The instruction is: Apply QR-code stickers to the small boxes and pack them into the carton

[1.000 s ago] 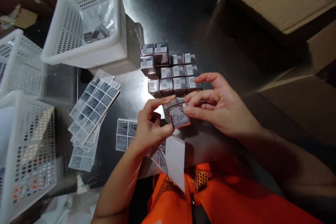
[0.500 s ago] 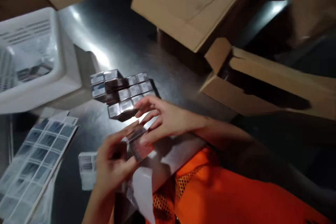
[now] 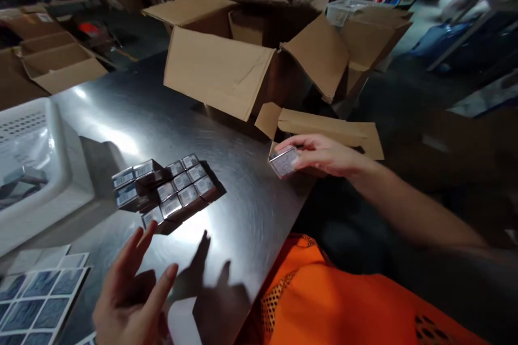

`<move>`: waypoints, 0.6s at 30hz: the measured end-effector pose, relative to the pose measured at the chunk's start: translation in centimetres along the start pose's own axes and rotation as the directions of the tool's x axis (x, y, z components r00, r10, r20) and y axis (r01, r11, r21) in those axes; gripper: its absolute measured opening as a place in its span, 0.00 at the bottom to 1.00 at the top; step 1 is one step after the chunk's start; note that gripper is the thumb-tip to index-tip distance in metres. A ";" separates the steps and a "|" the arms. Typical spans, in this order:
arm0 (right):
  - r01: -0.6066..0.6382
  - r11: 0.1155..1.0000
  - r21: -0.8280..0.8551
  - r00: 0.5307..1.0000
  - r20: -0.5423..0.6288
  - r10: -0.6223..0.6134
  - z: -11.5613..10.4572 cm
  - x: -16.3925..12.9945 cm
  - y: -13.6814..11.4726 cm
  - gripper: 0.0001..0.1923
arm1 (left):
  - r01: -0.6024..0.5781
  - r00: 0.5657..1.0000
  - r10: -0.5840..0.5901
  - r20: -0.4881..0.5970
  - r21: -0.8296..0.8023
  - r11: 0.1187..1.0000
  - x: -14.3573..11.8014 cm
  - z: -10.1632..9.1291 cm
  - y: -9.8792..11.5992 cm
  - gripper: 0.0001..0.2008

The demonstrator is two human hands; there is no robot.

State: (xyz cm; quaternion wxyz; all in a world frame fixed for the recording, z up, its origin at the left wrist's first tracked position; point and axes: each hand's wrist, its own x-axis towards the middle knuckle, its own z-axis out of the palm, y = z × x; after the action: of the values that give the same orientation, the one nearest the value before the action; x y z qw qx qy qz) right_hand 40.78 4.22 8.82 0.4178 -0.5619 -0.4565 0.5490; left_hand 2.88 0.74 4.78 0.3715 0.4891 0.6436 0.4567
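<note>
Nearest you, your orange garment (image 3: 335,291) fills the bottom of the view, right of centre. At lower left, your left hand (image 3: 127,302) is spread, thumb well apart from the fingers, with nothing visible in its grasp. A white piece (image 3: 184,321) lies just beside its thumb; contact between them cannot be told. Left of this hand are printed label sheets (image 3: 34,296), overlapping on the metal table (image 3: 243,188).

Beyond your left fingertips stands a block of small boxes (image 3: 187,195), packed side by side with barcodes facing up; whether a fingertip touches the closest one is unclear. To its left, a white basket (image 3: 59,145) contains similar boxes and clear plastic.

Farther to the right, your right hand (image 3: 319,155) is closed about a single small box (image 3: 284,163), pinched between thumb and fingers, in front of the left end of a low open carton (image 3: 334,125). Behind it stands a large open carton (image 3: 216,67), flaps spread outward.
</note>
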 end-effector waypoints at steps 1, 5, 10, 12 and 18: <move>0.028 0.990 -0.142 0.990 -0.134 -0.047 -1.7 -0.6 -0.6 0.26 | -0.001 1.000 0.001 -0.013 0.007 1.000 0.1 -0.1 -0.1 0.38; 0.000 0.698 -0.716 0.911 -0.288 -0.296 -6.1 -1.7 -2.9 0.29 | 0.003 1.000 -0.003 -0.009 -0.001 1.000 0.6 -0.2 -0.8 0.37; -0.166 0.184 -0.969 0.929 -0.216 -0.301 -7.2 -0.4 -3.2 0.24 | 0.047 0.999 -0.047 0.004 -0.063 0.997 1.0 -0.4 -1.2 0.40; -0.166 0.148 -0.975 0.935 -0.204 -0.289 -7.1 0.4 -2.5 0.17 | 0.047 0.999 -0.046 0.018 -0.067 0.997 1.1 -0.5 -1.4 0.40; -0.150 0.154 -0.977 0.962 -0.180 -0.206 -7.4 2.6 -0.2 0.12 | 0.020 0.999 -0.019 0.029 -0.041 0.999 0.8 -0.1 -1.0 0.38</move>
State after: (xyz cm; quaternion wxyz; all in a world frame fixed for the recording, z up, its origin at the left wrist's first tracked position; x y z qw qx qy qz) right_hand 48.15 6.99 8.79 0.0197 -0.7580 -0.6513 0.0286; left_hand 2.30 1.35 3.80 0.3950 0.4814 0.6335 0.4593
